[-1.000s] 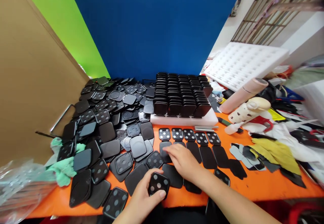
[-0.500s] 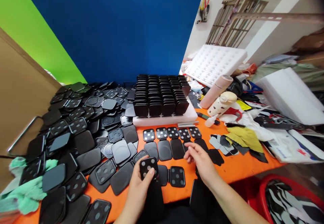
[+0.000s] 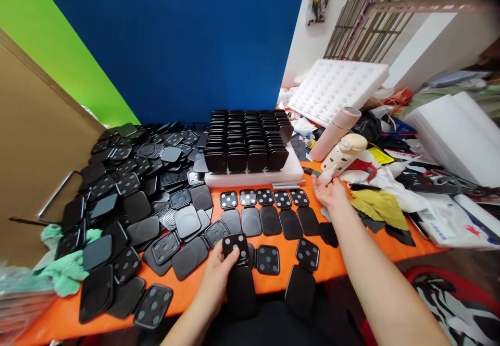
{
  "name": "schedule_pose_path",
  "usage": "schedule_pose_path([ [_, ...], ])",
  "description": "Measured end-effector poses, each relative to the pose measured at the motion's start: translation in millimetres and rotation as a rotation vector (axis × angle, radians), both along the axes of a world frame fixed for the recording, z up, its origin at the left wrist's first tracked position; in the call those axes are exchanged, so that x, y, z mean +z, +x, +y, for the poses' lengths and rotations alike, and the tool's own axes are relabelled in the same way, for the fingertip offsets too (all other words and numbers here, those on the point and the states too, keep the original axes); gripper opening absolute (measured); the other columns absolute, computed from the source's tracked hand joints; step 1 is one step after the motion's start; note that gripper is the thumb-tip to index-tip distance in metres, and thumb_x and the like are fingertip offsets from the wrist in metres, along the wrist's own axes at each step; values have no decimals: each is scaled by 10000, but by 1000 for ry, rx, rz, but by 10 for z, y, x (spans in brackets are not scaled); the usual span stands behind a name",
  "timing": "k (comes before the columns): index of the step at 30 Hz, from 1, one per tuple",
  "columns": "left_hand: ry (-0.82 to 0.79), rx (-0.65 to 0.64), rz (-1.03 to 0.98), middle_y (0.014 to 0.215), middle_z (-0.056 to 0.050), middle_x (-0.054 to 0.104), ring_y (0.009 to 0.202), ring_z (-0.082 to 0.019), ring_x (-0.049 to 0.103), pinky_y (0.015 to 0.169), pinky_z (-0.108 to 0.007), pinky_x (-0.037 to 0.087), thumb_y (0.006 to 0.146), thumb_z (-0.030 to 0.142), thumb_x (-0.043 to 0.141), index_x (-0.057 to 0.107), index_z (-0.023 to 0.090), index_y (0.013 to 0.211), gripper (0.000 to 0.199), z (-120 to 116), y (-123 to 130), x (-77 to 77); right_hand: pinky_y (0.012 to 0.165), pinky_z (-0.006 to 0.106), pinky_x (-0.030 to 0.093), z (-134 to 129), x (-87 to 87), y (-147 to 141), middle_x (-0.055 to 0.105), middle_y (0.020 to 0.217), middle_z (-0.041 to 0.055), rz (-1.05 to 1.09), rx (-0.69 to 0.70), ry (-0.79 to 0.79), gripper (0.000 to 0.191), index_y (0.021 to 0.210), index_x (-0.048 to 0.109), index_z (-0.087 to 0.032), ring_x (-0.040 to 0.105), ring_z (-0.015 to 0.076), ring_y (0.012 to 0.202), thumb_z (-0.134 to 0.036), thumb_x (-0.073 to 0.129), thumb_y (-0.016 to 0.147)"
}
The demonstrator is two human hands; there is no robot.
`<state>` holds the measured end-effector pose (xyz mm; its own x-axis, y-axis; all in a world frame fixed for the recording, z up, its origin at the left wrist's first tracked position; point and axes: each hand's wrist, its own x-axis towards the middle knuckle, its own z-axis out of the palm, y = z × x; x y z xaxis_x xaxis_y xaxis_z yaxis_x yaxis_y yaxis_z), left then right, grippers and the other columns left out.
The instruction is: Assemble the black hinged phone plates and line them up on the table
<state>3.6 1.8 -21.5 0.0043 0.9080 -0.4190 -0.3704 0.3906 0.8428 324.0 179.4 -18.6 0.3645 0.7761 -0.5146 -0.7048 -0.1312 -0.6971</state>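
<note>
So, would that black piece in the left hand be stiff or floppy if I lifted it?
The black piece may flex where its two panels meet; similar pieces nearby show a narrow link there. Each panel looks flat, without sag, so probably stiff. It is likely light, since the left hand grips only one end.

The front-right tabletop (image 3: 331, 263) leaves room; piled black pieces (image 3: 136, 207) block left.

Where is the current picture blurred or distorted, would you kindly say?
Head view: the plastic bag at lower left looks smeared; the white block at right seems stretched toward the edge; the left hand and its dotted case look clearer.
</note>
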Motion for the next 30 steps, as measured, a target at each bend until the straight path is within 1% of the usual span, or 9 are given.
schedule_pose_path([
  [4,3,-47,1,834,-35,665,753,-172,614,695,-261,465,739,366,682,604,160,960,312,1,-20,-58,486,205,469,-44,-12,-33,593,853,14,3,28,-11,240,1020,555,-132,549,80,584,-338,495,913],
  [7,-13,-116,32,824,-46,664,741,-178,604,652,-247,454,700,397,709,619,150,911,337,22,-7,-94,357,141,348,-224,9,-55,599,782,-4,-15,62,22,149,927,555,-142,431,31,432,-281,509,903],
  [9,-28,-146,47,790,-41,662,705,-176,594,620,-241,447,667,424,725,626,152,869,353,33,1,-104,317,130,303,-349,23,-61,626,778,0,-41,57,45,109,852,539,-161,382,22,389,-268,538,873],
  [12,-18,-170,73,792,-37,665,688,-173,588,626,-250,449,666,447,714,636,165,874,359,34,7,-89,323,120,329,-461,17,-64,633,726,-24,-104,6,77,152,767,498,-187,399,25,387,-293,595,817],
  [15,27,-223,129,804,-35,661,711,-184,589,646,-257,451,699,451,685,645,171,888,340,13,19,-46,340,121,349,-465,-36,-103,602,641,-55,-195,-47,107,210,730,484,-194,410,27,385,-308,660,746],
  [20,90,-177,195,803,-33,658,775,-215,595,683,-267,465,733,468,644,647,180,926,346,-63,53,-22,326,141,301,-371,-172,-280,658,669,-4,-430,-126,148,307,716,519,-164,398,31,385,-370,733,635],
  [23,153,-242,234,858,-43,662,847,-227,598,743,-271,464,780,450,603,639,191,947,311,-101,41,-77,336,150,300,-321,-232,-369,675,679,6,-586,-171,153,300,695,556,-150,388,31,386,-395,721,642],
  [25,206,-307,297,861,-43,650,842,-221,590,744,-267,458,814,434,565,634,195,931,275,-117,23,-120,350,160,316,-297,-260,-403,680,678,15,-664,-172,146,292,686,590,-138,395,38,392,-404,707,658],
  [30,347,-400,502,749,-24,580,715,-179,545,645,-239,436,862,415,491,604,192,821,253,-140,5,-155,366,184,324,-279,-304,-434,679,667,24,-771,-172,139,302,692,624,-133,401,59,400,-433,666,692],
])
